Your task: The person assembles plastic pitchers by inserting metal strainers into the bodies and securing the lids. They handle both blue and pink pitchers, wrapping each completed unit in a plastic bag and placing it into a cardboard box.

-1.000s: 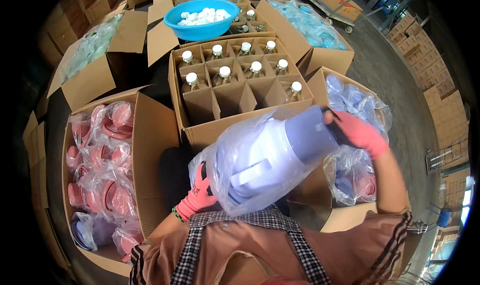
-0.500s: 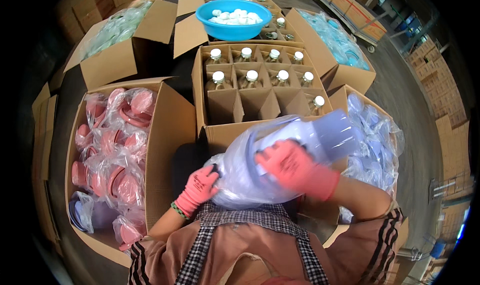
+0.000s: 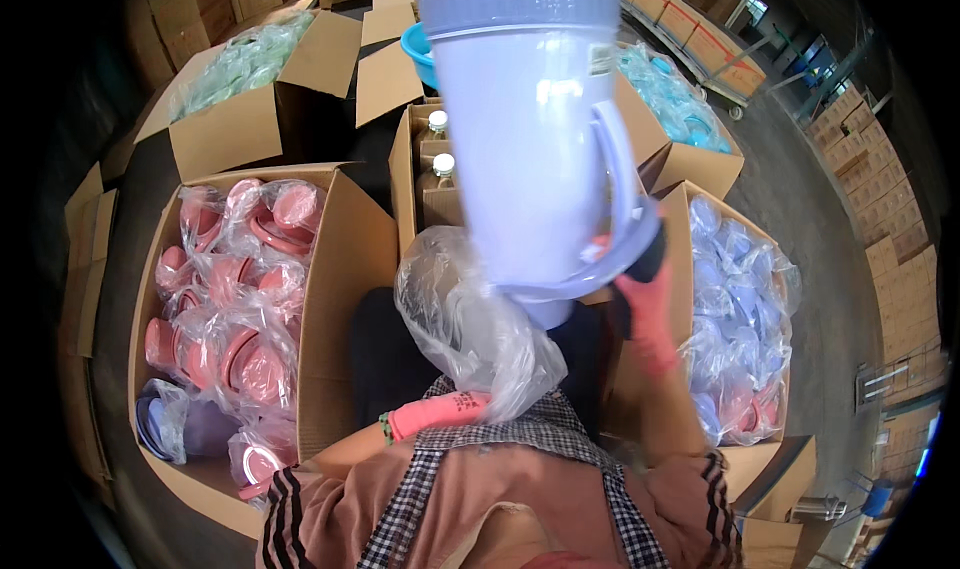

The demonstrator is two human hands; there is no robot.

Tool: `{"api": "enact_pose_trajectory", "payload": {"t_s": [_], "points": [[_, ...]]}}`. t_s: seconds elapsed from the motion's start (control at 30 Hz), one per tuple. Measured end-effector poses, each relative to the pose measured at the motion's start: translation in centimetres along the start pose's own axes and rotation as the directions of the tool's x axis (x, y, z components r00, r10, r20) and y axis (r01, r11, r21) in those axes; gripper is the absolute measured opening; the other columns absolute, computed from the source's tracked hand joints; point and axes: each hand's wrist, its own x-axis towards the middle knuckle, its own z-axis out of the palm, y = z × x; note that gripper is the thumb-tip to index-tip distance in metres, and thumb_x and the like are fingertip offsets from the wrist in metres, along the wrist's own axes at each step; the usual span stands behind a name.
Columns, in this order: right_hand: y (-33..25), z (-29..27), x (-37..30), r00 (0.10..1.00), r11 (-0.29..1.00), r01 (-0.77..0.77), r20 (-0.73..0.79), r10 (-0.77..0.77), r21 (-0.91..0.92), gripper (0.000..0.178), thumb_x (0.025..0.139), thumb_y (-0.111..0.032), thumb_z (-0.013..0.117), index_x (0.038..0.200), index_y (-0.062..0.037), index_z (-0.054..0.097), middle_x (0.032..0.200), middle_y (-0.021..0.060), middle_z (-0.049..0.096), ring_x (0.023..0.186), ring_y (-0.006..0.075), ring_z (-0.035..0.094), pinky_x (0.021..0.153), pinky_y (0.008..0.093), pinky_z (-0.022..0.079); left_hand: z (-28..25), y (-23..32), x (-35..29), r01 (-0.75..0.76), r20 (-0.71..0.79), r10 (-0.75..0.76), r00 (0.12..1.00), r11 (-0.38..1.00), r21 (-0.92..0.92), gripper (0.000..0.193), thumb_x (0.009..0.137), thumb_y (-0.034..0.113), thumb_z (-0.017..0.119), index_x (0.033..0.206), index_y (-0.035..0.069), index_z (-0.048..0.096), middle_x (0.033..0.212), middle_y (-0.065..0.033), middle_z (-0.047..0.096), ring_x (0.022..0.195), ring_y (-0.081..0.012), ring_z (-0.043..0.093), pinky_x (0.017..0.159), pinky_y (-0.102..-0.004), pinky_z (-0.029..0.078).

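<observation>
A large lavender plastic pitcher (image 3: 525, 149) with a side handle is raised in front of me, out of its bag. My right hand (image 3: 645, 294), in a coral glove with a dark palm, grips it low on the handle side; motion blurs the fingers. My left hand (image 3: 440, 416), also gloved, is closed on a crumpled clear plastic bag (image 3: 470, 319) at my lap, its fingertips hidden by the film. Behind the pitcher stands a divided carton (image 3: 400, 169) with white-capped glass bottles (image 3: 443, 169), mostly covered from view.
An open carton (image 3: 345, 259) of bagged pink plastic pitchers (image 3: 262, 369) stands at left. Bagged lavender pitchers (image 3: 735, 299) fill a carton at right. Farther off are cartons of green (image 3: 240, 64) and turquoise (image 3: 680, 104) bagged goods, and a blue basin (image 3: 418, 54) partly hidden.
The pitcher has come out of its clear bag and swung up in my right hand. My left hand has dropped toward my lap with the bag, now slack.
</observation>
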Motion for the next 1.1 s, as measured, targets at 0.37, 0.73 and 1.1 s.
{"api": "enact_pose_trajectory", "payload": {"t_s": [0.37,0.73,1.1], "points": [[8.4,8.1,-17.0,0.96,0.96,-0.263,0.124,0.251,0.095,0.085,0.063,-0.004,0.068,0.13,0.001,0.014,0.123,0.0138,0.029,0.114,0.0212,0.031,0.095,0.031,0.027,1.1,7.7,-10.5,0.129,-0.443,0.346,0.827,0.651,0.748,0.034,0.077,0.017,0.059,0.105,0.0,0.051,0.103,-0.016,0.053,0.099,-0.0207,0.05,0.087,-0.0293,0.037],[5.6,1.4,-16.2,0.661,0.947,-0.136,0.685,0.306,-0.291,0.073,0.073,-0.013,0.063,0.131,-0.0061,0.019,0.096,0.0105,0.055,0.086,0.016,0.056,0.076,0.0271,0.042,-5.1,18.8,1.1,-0.255,-0.409,0.664,0.626,0.67,0.697,0.041,0.083,0.035,0.048,0.111,0.005,0.05,0.114,-0.018,0.047,0.107,-0.0257,0.044,0.09,-0.0315,0.035],[10.7,4.2,3.9,0.82,0.636,-0.562,0.454,0.348,0.529,0.06,0.088,-0.049,0.026,0.126,-0.0022,0.029,0.119,0.0129,0.043,0.109,0.0217,0.041,0.094,0.0322,0.03,3.2,14.0,7.0,0.271,-0.081,0.979,0.187,0.028,0.962,0.035,0.067,0.033,0.058,0.088,0.006,0.053,0.084,-0.0156,0.046,0.084,-0.0319,0.047,0.073,-0.0462,0.036]]}}
